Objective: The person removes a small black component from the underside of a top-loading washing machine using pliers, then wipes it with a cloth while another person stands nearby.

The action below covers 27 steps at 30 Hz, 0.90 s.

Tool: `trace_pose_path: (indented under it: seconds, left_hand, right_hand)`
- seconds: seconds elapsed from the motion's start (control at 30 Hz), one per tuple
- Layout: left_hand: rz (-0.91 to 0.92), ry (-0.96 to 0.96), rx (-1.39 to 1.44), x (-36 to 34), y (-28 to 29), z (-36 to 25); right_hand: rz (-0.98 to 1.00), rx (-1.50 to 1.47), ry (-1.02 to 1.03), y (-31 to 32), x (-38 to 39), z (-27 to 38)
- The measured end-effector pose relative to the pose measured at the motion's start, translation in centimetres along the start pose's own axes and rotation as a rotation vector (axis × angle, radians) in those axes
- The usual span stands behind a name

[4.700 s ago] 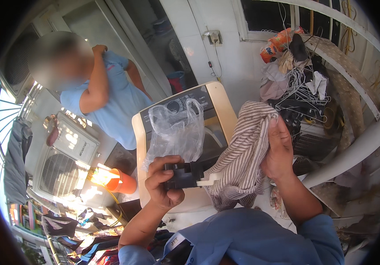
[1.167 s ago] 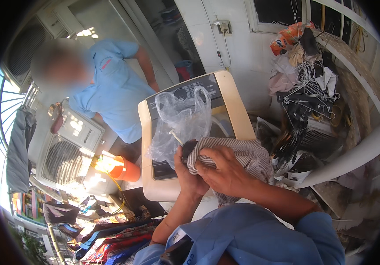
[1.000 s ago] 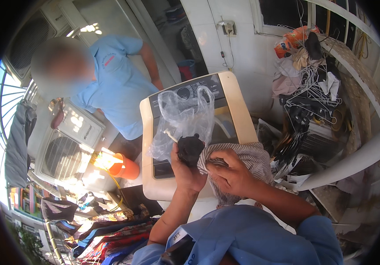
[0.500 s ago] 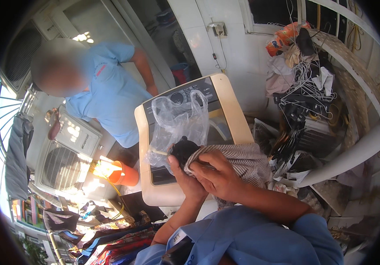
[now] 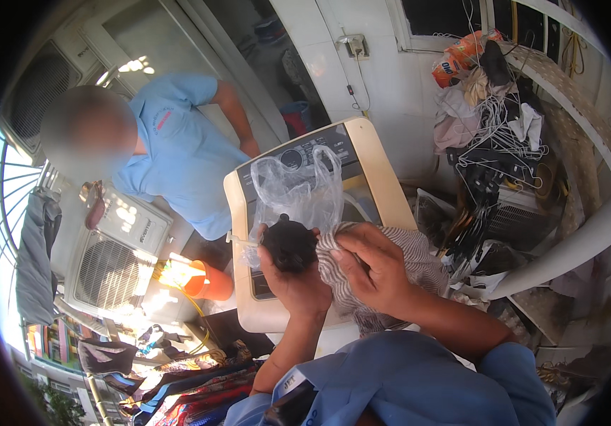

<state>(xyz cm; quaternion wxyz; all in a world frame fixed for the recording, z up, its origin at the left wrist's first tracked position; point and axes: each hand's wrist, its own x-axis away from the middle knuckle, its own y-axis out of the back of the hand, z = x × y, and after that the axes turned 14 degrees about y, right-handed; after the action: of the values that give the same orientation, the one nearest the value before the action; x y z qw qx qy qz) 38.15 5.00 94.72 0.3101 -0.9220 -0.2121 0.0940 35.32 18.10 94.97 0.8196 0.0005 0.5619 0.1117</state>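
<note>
In my left hand (image 5: 297,290) is a rounded black part (image 5: 290,246) with a small knob on top; I cannot make out its exact kind. A thin whitish piece (image 5: 243,241) sticks out to its left. My right hand (image 5: 376,268) pinches a brown-and-white striped cloth (image 5: 422,264), close beside the black part. The rest of the cloth drapes over the front right corner of a cream top-loading washing machine (image 5: 385,174). A clear plastic bag (image 5: 298,186) lies on the machine's lid and panel, just beyond my hands.
A person in a light blue shirt (image 5: 184,153) stands beyond the machine at the left. Air-conditioner units (image 5: 117,273) and an orange bucket (image 5: 209,282) are on that side. Clothes (image 5: 206,394) hang at lower left. Wire hangers (image 5: 493,145) and clutter pile up right, near a white pipe (image 5: 568,248).
My right hand has drawn the striped cloth away to the right, uncovering more of the black part. My left hand still holds that part, now turned more upright.
</note>
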Motion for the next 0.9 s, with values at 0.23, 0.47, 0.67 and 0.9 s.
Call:
trace_pose_path:
  seconds: [0.23,0.47,0.67,0.9]
  left_hand:
    - [-0.015,0.049,0.025,0.9,0.5,-0.4]
    - [0.042,0.034,-0.015,0.0,1.4,-0.1]
    - [0.001,-0.081,-0.034,0.5,-0.2,-0.4]
    - [0.068,-0.101,-0.137,0.5,0.8,0.2]
  right_hand:
    - [0.076,0.108,0.206,-1.5,1.5,-0.7]
    - [0.060,-0.004,0.126,-2.1,1.7,-0.3]
    - [-0.112,0.014,0.005,-3.0,2.2,0.3]
    - [0.067,0.089,0.136,-1.8,1.1,0.9]
